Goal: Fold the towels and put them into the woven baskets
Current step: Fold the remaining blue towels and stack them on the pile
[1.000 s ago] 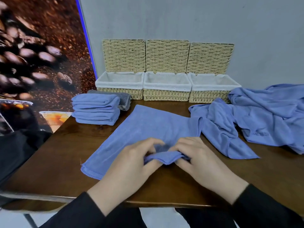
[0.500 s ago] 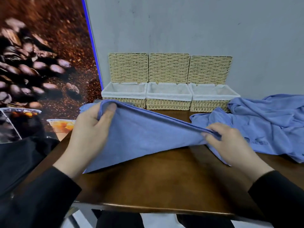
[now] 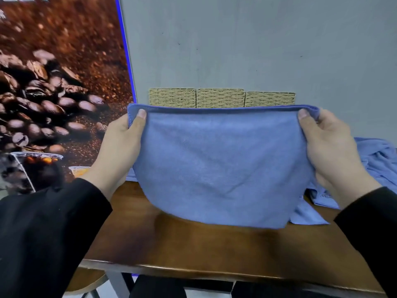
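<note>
Now a blue towel is held up in the air above the tabletop, stretched flat between both hands. Its top left corner is pinched by the left hand, thumb on the near face, fingers hidden behind the cloth. Its top right corner is pinched the same way by the right hand. Both grips are clamped on the towel. The lower hem hangs loose, close over the middle of the tabletop; contact with the wood cannot be told.

Half a second earlier the towel was only half lifted, its far part draped low toward the left side of the tabletop; it is now raised higher and spread wide facing the camera. The hands are higher and further apart than before.

The woven baskets at the back edge are now mostly hidden by the towel; only the upright lids are seen above its top hem. The unfolded towels are seen heaped toward the right edge, partly behind the right hand. The coffee-bean poster is seen on the left.
</note>
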A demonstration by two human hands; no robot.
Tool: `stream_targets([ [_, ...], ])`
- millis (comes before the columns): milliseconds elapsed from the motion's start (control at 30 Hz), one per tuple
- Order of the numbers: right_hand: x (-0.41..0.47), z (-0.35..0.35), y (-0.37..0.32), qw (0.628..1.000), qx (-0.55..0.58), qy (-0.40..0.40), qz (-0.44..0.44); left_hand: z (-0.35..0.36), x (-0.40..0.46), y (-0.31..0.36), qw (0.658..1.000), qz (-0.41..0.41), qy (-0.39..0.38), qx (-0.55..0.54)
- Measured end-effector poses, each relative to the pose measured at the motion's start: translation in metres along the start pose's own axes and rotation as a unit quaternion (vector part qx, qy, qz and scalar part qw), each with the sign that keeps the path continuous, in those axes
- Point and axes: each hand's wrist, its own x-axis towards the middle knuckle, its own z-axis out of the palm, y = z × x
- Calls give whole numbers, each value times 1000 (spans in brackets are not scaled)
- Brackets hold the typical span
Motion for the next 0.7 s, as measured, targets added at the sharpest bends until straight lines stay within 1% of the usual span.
stream_targets([
  [67, 12, -3, 0, 1000, 2, -2, 10, 3, 8, 1, 1000, 5, -7, -9],
  [133, 26, -5, 4, 1000, 2, -7, 17, 8, 24, -5, 1000, -8, -27, -1],
  [200, 41, -3, 17, 999, -13, -17, 32, 14, 42, -16, 998, -25, -45, 27],
  [233, 48, 1, 27, 998, -37, -24, 40, 18, 52, -24, 995, -19, -61, 77],
  [267, 55, 8, 41, 995, -77, -38, 46, 24, 61, -36, 985, -1, -75, 156],
  [300, 59, 16, 53, 986, -150, -56, 54, 31, 66, -45, 963, 25, -86, 253],
  [333, 59, 23, 67, 964, -245, -79, 65, 37, 69, -56, 932, 47, -91, 347],
  [367, 57, 31, 81, 937, -327, -104, 72, 43, 69, -65, 905, 59, -96, 410],
  [400, 51, 39, 93, 914, -378, -127, 69, 50, 65, -74, 890, 74, -103, 439],
  [433, 39, 46, 101, 903, -400, -147, 56, 57, 57, -81, 884, 86, -113, 446],
  [467, 24, 53, 107, 902, -397, -166, 40, 66, 48, -89, 885, 102, -133, 434],
  [533, -9, 67, 120, 901, -367, -232, 17, 84, 21, -107, 880, 101, -227, 405],
  [600, -39, 76, 137, 872, -378, -311, 23, 103, -13, -126, 846, 65, -348, 400],
  [633, -51, 79, 146, 853, -392, -344, 19, 110, -28, -136, 822, 56, -388, 413],
  [700, -63, 79, 163, 816, -423, -394, -10, 117, -46, -153, 784, 73, -417, 454],
])
